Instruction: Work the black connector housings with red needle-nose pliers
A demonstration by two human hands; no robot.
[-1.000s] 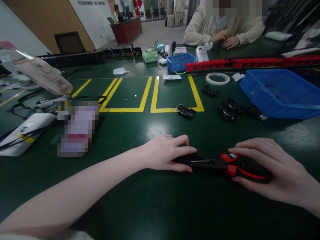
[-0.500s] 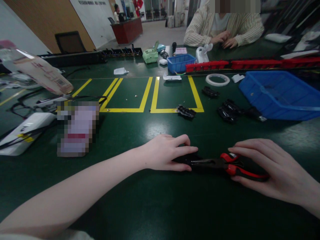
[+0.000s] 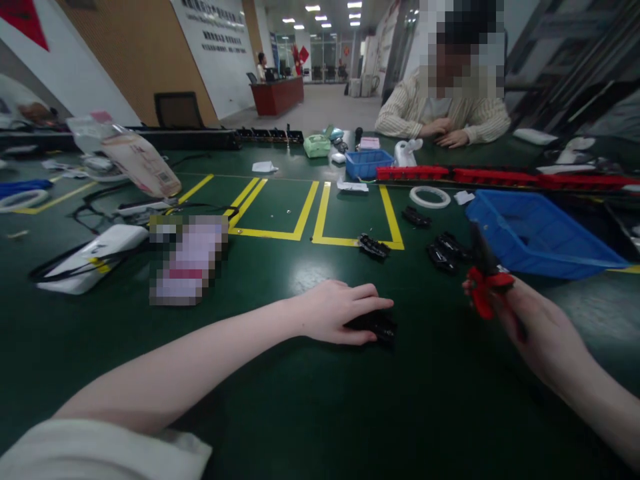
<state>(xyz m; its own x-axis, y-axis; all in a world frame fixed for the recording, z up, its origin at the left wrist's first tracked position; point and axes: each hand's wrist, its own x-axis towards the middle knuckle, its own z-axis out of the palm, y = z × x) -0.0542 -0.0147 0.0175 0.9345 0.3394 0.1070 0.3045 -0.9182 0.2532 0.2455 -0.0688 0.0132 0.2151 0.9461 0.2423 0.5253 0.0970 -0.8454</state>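
Observation:
On the green table (image 3: pixel 280 407), my left hand (image 3: pixel 345 312) grips a small black plastic part (image 3: pixel 383 327) between thumb and fingers; much of the part is under the hand. My right hand (image 3: pixel 537 320) is wrapped round red-and-black needle-nose pliers (image 3: pixel 487 285), raised near the big bin with their dark jaws pointing up and away. The pliers are slightly blurred, and whether their jaws are apart I cannot tell. Similar black parts lie farther off: one (image 3: pixel 373 246) at the yellow tape, another (image 3: pixel 416 217) behind, and a cluster (image 3: pixel 447 251) left of the pliers.
A large blue bin (image 3: pixel 545 257) stands at right, with a tape roll (image 3: pixel 430 197) behind the parts. To the left are a phone (image 3: pixel 193 260), a white cabled device (image 3: pixel 93 257) and a tilted bottle (image 3: pixel 143 163). Across the table sits a person (image 3: pixel 400 113) with folded hands.
My right hand has lifted the pliers off the black part, moving them right and turning them upward. The left hand keeps its hold on the part. The view has tilted up.

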